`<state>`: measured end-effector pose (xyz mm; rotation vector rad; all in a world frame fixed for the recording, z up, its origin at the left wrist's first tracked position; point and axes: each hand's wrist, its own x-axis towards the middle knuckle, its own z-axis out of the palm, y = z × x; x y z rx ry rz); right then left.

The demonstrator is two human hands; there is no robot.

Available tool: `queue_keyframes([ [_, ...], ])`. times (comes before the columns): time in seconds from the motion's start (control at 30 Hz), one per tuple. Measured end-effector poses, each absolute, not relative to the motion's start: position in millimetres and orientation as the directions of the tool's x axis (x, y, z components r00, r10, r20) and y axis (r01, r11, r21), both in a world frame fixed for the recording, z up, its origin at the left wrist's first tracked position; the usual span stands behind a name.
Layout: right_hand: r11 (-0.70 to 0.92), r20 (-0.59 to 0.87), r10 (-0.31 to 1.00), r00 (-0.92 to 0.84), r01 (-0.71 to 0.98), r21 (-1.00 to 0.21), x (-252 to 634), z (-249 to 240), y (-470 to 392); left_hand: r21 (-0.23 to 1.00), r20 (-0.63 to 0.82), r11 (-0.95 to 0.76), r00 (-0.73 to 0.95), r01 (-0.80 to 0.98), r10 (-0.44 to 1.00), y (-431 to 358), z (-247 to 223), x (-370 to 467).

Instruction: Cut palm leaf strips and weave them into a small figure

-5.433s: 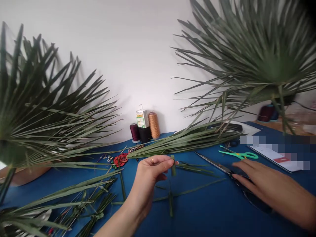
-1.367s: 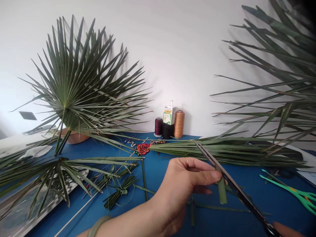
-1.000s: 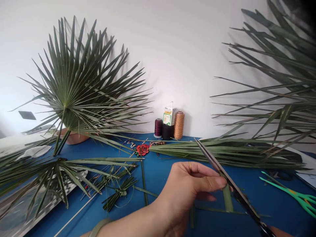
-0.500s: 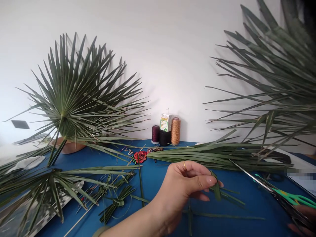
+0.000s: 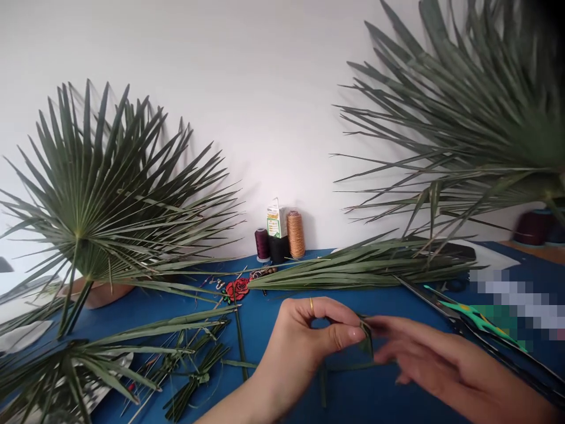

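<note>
My left hand (image 5: pixel 311 335), a ring on one finger, pinches a small folded strip of green palm leaf (image 5: pixel 367 341) between thumb and fingers above the blue table. From the right, my right hand (image 5: pixel 428 359) reaches up to the strip with its fingers stretched and apart. Its fingertips are at the leaf's edge; whether they press on it is hard to tell. Beyond the right hand lie green-handled scissors (image 5: pixel 479 318) and a dark-bladed pair of scissors (image 5: pixel 430 303). Thin leaf strips (image 5: pixel 323 386) lie beneath the hands.
A bundle of palm leaves (image 5: pixel 335 274) stretches across the blue table (image 5: pixel 176 312). Fan palm leaves (image 5: pixel 83 218) rise at left by a brown bowl (image 5: pixel 101 292), others (image 5: pixel 468 106) at right. Thread spools (image 5: pixel 295 234), a red rose patch (image 5: pixel 237 289) and a tied leaf piece (image 5: pixel 196 377) lie around.
My right hand has come away from the scissors at the right edge and moved left to the leaf strip. My left hand keeps its pinch. The view has turned right.
</note>
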<state>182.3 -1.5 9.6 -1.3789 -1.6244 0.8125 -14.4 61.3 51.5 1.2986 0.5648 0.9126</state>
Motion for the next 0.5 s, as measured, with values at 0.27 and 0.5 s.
queue_keyframes([
  [0.27, 0.341, 0.354, 0.929, -0.106, 0.617, -0.709, 153.4, 37.6, 12.5, 0.965, 0.21, -0.095, 0.503, -0.245, 0.839, 61.4, 56.6, -16.8],
  [0.5, 0.505, 0.822, 0.548, -0.154, 0.845, -0.178, 156.1, 17.0, 8.6, 0.969, 0.201, -0.101, 0.475, -0.227, 0.857, 57.7, 54.2, -15.3],
])
